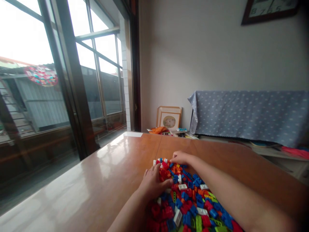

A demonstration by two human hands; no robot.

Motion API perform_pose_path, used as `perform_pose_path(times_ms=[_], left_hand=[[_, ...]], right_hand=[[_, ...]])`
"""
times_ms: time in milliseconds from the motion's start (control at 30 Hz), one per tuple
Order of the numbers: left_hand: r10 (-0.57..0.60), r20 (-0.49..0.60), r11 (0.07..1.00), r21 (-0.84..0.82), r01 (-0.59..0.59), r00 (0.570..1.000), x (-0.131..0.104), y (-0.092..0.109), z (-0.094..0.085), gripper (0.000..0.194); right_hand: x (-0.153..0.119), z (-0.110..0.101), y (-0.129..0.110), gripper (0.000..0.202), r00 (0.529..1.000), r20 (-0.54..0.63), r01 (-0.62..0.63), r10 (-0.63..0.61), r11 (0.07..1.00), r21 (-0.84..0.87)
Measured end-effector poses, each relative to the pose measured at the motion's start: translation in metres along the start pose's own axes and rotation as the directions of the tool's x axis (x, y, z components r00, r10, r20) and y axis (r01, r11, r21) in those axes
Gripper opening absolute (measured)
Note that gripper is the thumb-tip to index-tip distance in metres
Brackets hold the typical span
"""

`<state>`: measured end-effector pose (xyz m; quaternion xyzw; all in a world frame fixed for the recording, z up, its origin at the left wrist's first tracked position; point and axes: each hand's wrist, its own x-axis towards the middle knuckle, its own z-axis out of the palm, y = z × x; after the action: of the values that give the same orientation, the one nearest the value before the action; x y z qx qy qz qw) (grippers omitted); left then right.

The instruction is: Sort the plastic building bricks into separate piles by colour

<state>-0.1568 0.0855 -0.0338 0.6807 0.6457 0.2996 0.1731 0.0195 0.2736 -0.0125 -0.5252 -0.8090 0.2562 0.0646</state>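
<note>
A heap of plastic building bricks (187, 196) in red, blue, white, orange and lime green spreads over the near part of the wooden table. My left hand (154, 181) lies against the heap's left side, thumb and fingers apart, touching bricks without gripping any that I can see. At the far end of the heap, my right hand (180, 157) has its fingers curled down at the bricks. Whatever is between those fingertips is hidden. A white brick (182, 187) and a long white brick (178, 217) lie among the others.
The brown table (96, 187) has a glossy top, with a white sheet (133, 134) at its far left corner. Large glass windows (101, 77) stand on the left. Behind are framed pictures (169, 120), a cloth-covered object (241, 114) and a wall clock (270, 11).
</note>
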Motion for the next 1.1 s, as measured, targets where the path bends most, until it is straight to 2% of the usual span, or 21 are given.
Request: perform_pose_path(times_ms=[100,233,367,467,533,567,600,667,700,800,867,933,1033,1100], left_hand=[[0.022,0.035,1.0,-0.005,-0.022,0.999,-0.003,0.003,-0.001,0.094],[0.067,0.02,0.997,-0.027,-0.066,0.998,-0.003,0.0,0.002,0.094],[0.145,-0.007,0.987,-0.072,-0.145,0.989,-0.003,-0.001,0.003,0.081],[0.201,-0.007,0.977,-0.077,-0.201,0.98,-0.004,0.002,0.002,0.07],[0.197,-0.022,0.977,-0.082,-0.198,0.98,-0.004,0.005,0.0,0.061],[0.182,-0.046,0.978,-0.092,-0.186,0.982,-0.003,0.006,-0.001,0.055],[0.158,-0.083,0.98,-0.112,-0.167,0.984,-0.002,0.007,-0.002,0.048],[0.079,-0.186,0.976,-0.184,-0.114,0.979,0.004,0.005,-0.005,0.036],[0.026,-0.246,0.969,-0.231,-0.084,0.969,0.007,0.002,-0.006,0.033],[-0.166,-0.412,0.931,-0.365,0.004,0.896,0.017,-0.01,-0.013,0.034],[-0.268,-0.483,0.904,-0.426,0.043,0.834,0.022,-0.02,-0.016,0.035],[-0.329,-0.505,0.882,-0.467,0.068,0.798,0.025,-0.028,-0.017,0.035],[-0.35,-0.498,0.868,-0.49,0.076,0.794,0.026,-0.034,-0.014,0.035],[-0.341,-0.49,0.874,-0.48,0.078,0.803,0.027,-0.035,-0.012,0.036]], right_hand=[[-0.011,0.005,-0.009,0.014,0.992,0.125,0.002,-0.003,1.0,0.01],[-0.04,-0.005,-0.01,0.013,0.954,0.301,-0.03,0.001,0.995,0.091],[-0.079,-0.023,-0.01,0.015,0.916,0.398,-0.02,-0.047,0.987,0.161],[-0.103,-0.037,-0.01,0.015,0.849,0.508,0.035,-0.149,0.973,0.228],[-0.109,-0.045,-0.011,0.017,0.813,0.537,0.07,-0.224,0.954,0.292],[-0.108,-0.048,-0.012,0.019,0.824,0.513,0.084,-0.242,0.946,0.312],[-0.105,-0.049,-0.014,0.021,0.859,0.451,0.101,-0.241,0.944,0.313],[-0.092,-0.047,-0.021,0.025,0.939,0.268,0.141,-0.216,0.951,0.274],[-0.082,-0.043,-0.027,0.026,0.963,0.175,0.161,-0.206,0.957,0.241],[-0.048,-0.022,-0.049,0.03,0.978,0.016,0.205,-0.21,0.966,0.16],[-0.025,-0.003,-0.067,0.034,0.976,-0.014,0.219,-0.219,0.97,0.104],[-0.007,0.017,-0.085,0.043,0.974,-0.019,0.226,-0.226,0.973,0.034],[0.01,0.041,-0.105,0.057,0.976,-0.008,0.216,-0.218,0.973,-0.075],[0.013,0.051,-0.109,0.052,0.981,0.005,0.191,-0.193,0.972,-0.14]])
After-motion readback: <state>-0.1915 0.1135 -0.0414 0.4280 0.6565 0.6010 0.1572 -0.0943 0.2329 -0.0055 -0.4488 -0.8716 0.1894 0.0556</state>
